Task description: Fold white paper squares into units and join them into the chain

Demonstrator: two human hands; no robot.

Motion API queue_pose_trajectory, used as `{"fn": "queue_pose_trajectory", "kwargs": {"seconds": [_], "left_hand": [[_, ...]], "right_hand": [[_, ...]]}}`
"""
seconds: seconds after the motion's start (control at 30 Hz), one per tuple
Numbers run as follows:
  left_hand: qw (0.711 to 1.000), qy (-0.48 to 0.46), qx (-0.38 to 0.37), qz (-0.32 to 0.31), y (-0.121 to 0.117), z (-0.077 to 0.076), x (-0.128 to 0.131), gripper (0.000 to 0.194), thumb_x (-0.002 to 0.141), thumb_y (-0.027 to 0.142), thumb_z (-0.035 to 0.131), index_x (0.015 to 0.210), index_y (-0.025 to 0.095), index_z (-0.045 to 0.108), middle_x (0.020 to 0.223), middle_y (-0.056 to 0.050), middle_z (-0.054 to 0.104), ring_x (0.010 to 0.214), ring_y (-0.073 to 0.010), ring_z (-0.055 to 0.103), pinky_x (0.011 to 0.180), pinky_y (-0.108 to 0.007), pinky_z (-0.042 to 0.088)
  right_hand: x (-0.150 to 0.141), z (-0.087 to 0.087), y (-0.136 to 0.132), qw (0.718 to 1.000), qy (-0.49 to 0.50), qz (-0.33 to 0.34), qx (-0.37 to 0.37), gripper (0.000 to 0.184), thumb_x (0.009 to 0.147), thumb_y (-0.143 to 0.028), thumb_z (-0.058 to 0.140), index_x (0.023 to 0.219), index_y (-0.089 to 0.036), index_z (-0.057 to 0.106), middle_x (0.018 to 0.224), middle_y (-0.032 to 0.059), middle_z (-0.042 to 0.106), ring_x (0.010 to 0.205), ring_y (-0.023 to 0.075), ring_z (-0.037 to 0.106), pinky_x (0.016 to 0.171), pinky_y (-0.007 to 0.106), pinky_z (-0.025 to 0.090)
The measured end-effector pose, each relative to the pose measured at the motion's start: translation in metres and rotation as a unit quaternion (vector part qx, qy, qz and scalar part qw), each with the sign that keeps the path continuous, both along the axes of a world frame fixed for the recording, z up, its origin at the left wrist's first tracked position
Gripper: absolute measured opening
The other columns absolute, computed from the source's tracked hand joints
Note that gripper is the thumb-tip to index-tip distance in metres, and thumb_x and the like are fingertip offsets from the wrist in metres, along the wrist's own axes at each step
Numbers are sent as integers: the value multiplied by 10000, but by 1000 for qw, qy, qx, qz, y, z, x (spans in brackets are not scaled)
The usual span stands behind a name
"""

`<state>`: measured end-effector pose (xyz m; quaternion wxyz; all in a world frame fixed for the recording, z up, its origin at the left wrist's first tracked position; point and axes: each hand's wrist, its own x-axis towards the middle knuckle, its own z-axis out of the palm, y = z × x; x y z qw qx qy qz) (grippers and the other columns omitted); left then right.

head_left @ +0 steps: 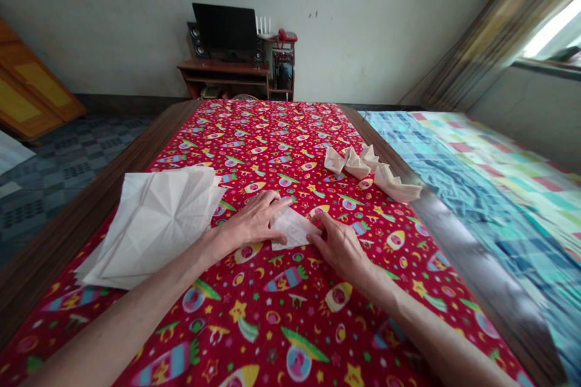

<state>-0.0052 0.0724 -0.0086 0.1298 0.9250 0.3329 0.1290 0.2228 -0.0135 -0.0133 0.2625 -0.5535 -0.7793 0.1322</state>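
Note:
A small folded sheet of white paper [294,230] lies on the red patterned cloth in front of me. My left hand [254,217] holds its left side, with the thumb on the lower part and the fingers along the upper edge. At the right corner, my right hand [338,242] pinches the paper between thumb and fingers. To the left is a stack of creased paper sheets [167,217], fanned unevenly, partly behind my left forearm. Several folded paper pieces with pointed tips [356,163] stand in a loose row at the right side of the cloth.
The red cloth [290,296] covers a table with dark wooden edges [131,163]. A bed with a checked sheet [454,151] adjoins on the right. Beyond the table stands a desk [227,69] with a monitor [224,30] and a red telephone [287,36].

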Motion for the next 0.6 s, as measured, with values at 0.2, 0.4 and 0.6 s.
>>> {"fn": "queue_pose_trajectory", "kwargs": {"seconds": [0.2,0.4,0.6], "left_hand": [[993,-32,52,98,-18,-4,7,529,727,475,706,1134,206,502,1118,-62,470,1083,-252,464,955,-415,421],[978,-33,99,179,-25,-8,17,494,693,439,750,1036,175,513,1091,-80,494,1053,-279,467,900,-438,433],[977,-42,92,188,-16,-11,12,467,659,432,778,956,168,531,1021,-72,525,1008,-272,502,863,-415,453]], "right_hand": [[9,13,36,996,-28,60,61,40,848,-168,531,872,-191,553,761,19,617,674,138,546,600,230,356],[10,11,61,993,-71,58,71,42,874,-176,528,850,-182,562,738,21,592,679,149,529,621,250,361],[13,4,55,995,-51,22,88,188,830,-358,637,911,-197,588,897,56,553,822,187,521,695,287,411]]}}
